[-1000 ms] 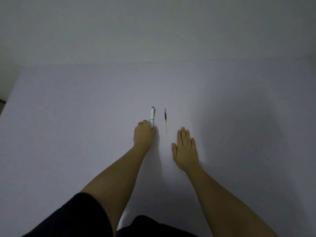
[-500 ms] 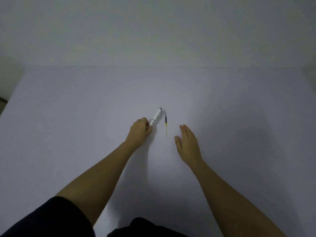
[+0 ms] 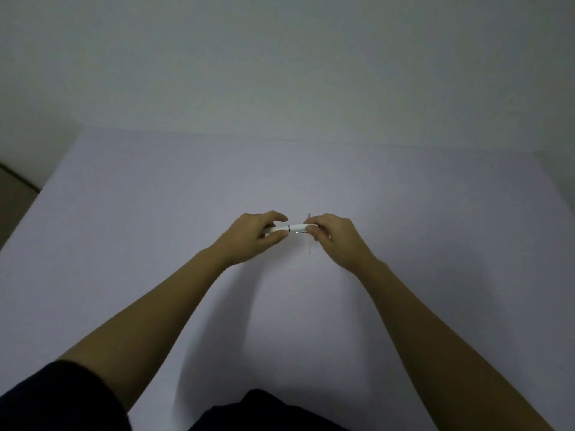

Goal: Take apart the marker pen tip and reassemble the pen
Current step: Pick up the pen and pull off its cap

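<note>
A white pen (image 3: 295, 228) with a thin metal ring around its middle is held level above the table, pointing left to right. My left hand (image 3: 255, 236) grips its left half between thumb and fingers. My right hand (image 3: 334, 239) pinches its right end, where a small metal clip shows. Behind and below the pen a thin refill (image 3: 309, 245) lies on the table, pale yellow at its near end and dark at its far end. Pen and right hand hide its middle.
The pale lilac table (image 3: 155, 228) stretches wide on all sides of the hands, with a plain wall behind its far edge. A strip of floor (image 3: 15, 188) shows past the table's left edge. Dark clothing fills the bottom of the view.
My left hand lifted the pen off the table and turned it level. My right hand rose from lying flat and closed on the pen's right end. The refill stayed where it was.
</note>
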